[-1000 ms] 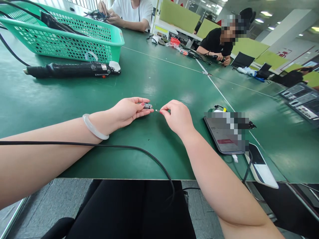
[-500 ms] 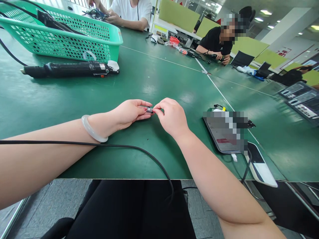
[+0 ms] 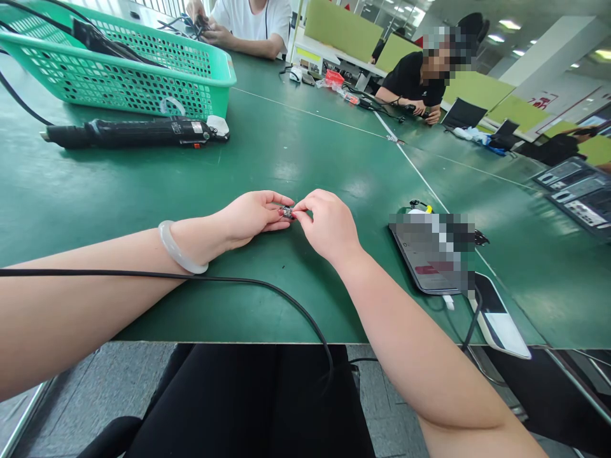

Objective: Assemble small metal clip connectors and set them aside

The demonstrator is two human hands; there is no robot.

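Observation:
Between my hands, just above the green table, is a small dark and silvery part, too small to name more exactly. The thumb and fingers of my left hand grip it from the left. My right hand pinches at its right end with thumb and forefinger. The fingertips of both hands nearly meet, and they cover part of its edges. A pale bangle circles my left wrist. A black cable runs across my left forearm and down over the table's front edge.
At the back left stands a green perforated basket with cables. A black electric screwdriver-like tool lies before it. To the right are a phone-like tablet and a white-and-black power bank-like device. Other people sit across the table.
The small part has turned slightly between my fingers and shows more of its face. My hands have barely shifted. Across the table, a person's hands have moved over dark items.

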